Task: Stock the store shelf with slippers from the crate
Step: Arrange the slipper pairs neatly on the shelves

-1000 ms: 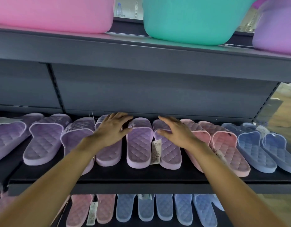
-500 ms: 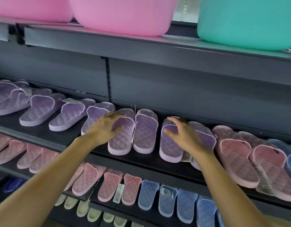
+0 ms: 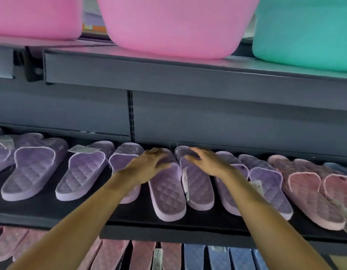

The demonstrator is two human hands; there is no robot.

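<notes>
Nearest, at the bottom edge, a lower shelf carries pink slippers (image 3: 141,256) and blue slippers (image 3: 217,258). Both forearms reach over it to the middle shelf (image 3: 168,233). The purple slippers lie there in a row w/ heels to the front. The crate is not in view.

The left hand (image 3: 147,167) lies flat on the strap of one purple slipper (image 3: 168,197). Its fingers are stretched and a bit apart, not clamped on anything, though blur hides the tips. The right hand (image 3: 207,162) rests the same way on the neighbour slipper (image 3: 200,191), fingers extended and close together, pressing and not gripping. A paper tag (image 3: 185,184) hangs between these two. Further right are pink pairs (image 3: 309,193).

Behind is the grey back panel (image 3: 227,117), and above it a pink tub (image 3: 174,26) and a teal tub (image 3: 305,32).

The slippers look like light foam: soft, bendy, not fragile, prob. a bit grippy on the dark shelf. The best hold is at the strap, or a pinch on the sole edge. A push on the toe part should be enough to slide & align them.
</notes>
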